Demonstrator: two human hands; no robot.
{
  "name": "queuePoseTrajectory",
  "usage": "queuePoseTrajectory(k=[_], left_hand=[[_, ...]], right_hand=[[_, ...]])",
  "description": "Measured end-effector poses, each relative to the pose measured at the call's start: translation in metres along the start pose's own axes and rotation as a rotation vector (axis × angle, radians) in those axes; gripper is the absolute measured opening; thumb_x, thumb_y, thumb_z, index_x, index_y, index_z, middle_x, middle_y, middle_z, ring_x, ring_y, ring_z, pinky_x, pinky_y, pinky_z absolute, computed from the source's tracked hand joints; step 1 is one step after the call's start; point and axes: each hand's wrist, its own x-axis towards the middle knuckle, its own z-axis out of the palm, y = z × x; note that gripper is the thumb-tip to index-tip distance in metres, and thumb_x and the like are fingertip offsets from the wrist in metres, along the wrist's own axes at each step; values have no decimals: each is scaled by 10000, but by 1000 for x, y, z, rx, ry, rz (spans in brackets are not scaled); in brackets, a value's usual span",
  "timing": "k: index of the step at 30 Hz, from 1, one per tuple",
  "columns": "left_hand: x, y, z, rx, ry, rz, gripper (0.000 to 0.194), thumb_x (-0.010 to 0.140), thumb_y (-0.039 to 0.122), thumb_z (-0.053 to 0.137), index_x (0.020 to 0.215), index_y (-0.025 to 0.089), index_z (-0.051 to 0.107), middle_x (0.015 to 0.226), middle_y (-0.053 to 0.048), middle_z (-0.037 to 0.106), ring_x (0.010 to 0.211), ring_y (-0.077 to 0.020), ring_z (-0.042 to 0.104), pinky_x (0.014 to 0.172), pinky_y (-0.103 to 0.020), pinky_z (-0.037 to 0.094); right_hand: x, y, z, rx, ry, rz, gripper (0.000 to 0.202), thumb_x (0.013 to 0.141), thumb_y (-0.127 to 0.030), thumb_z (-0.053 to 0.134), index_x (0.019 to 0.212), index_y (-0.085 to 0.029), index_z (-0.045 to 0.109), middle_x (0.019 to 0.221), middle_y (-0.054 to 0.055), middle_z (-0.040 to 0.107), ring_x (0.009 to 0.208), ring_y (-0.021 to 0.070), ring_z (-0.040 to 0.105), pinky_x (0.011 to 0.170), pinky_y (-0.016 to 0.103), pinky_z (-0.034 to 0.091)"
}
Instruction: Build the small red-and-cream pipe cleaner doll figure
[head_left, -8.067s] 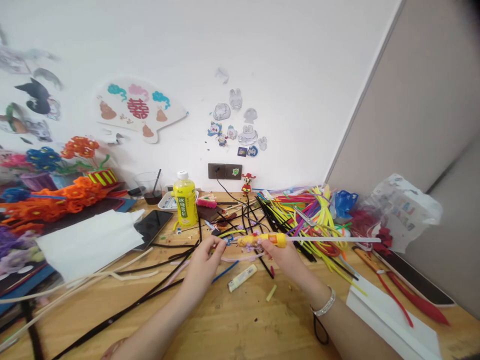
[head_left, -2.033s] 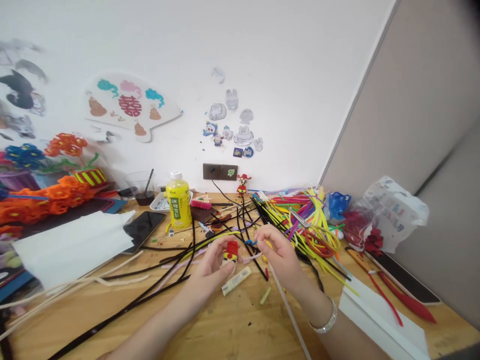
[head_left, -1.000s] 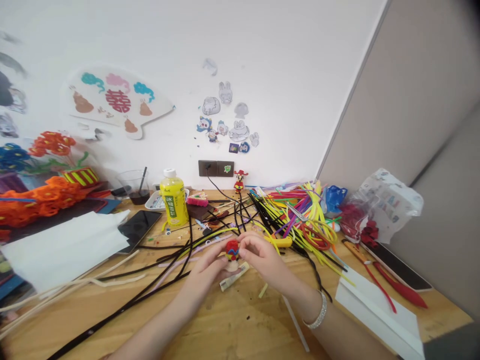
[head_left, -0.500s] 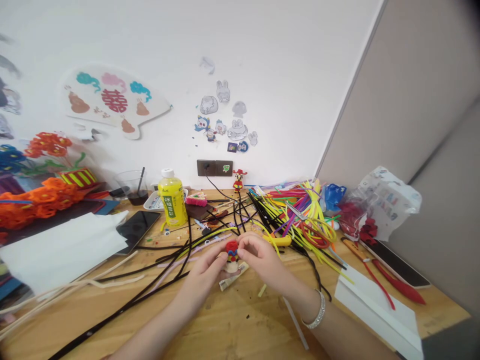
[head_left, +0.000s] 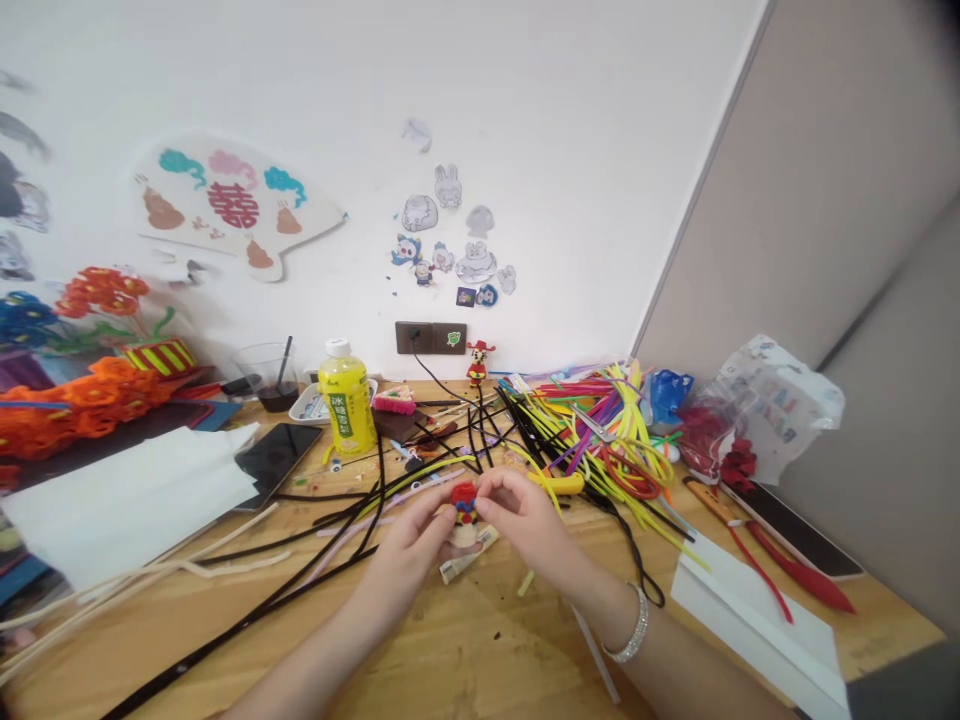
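Note:
Between my hands, over the middle of the table, is a small red, blue and yellow figure (head_left: 465, 505) with a pale lower part. My left hand (head_left: 420, 525) is closed around its left side, thumb at the front. The thumb and fingers of my right hand (head_left: 517, 510) pinch together at its upper right side; the exact contact is partly hidden. Just under the hands lies a cream-coloured tube (head_left: 471, 557). Black fuzzy stems (head_left: 345, 535) run across the wood on the left, and a yellow-handled tool (head_left: 562, 484) lies beyond my right hand.
A similar red-hatted figure (head_left: 478, 364) stands by the wall. A yellow drink bottle (head_left: 347, 400) and a dark phone (head_left: 279, 462) are at left. Coloured stems (head_left: 592, 420) with scissors (head_left: 592, 424) pile up at right, near red-handled pliers (head_left: 802, 568) and white paper (head_left: 757, 620).
The whole view has shifted very slightly. Both hands keep nearly the same pose around the small figure, and nothing is let go.

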Motion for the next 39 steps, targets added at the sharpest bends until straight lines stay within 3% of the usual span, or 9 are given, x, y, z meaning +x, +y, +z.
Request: queuePoseTrajectory(k=[15,23,30,39], left_hand=[[1,-4,-3,-74,-42,-16,337,670,323,639,978,187,613,1009,-40,634,845,-213,595,676,-373,548],[0,-2,-2,-72,-42,-15,331,673,329,633,972,187,626,1070,-58,623,911,-249,581,682,-381,542],[-1,-2,-1,-76,-65,-31,336,671,337,645,971,185,627,890,-37,662,913,-250,574,710,-393,533],[0,1,0,-22,-46,-32,364,635,330,669,966,186,625,856,-24,658,825,-214,590,677,-360,542]], right_hand=[[0,-1,4,124,12,88,135,696,-266,601,736,-192,495,734,-17,530,661,118,513,609,243,428],[-1,3,4,120,27,78,115,699,-250,592,751,-194,505,759,-9,541,702,126,532,644,250,439],[-1,0,6,108,32,67,83,710,-225,566,754,-193,504,744,-13,525,678,117,512,629,244,429],[-3,-3,7,114,30,87,118,697,-255,587,758,-191,508,761,-4,536,705,131,527,640,251,428]])
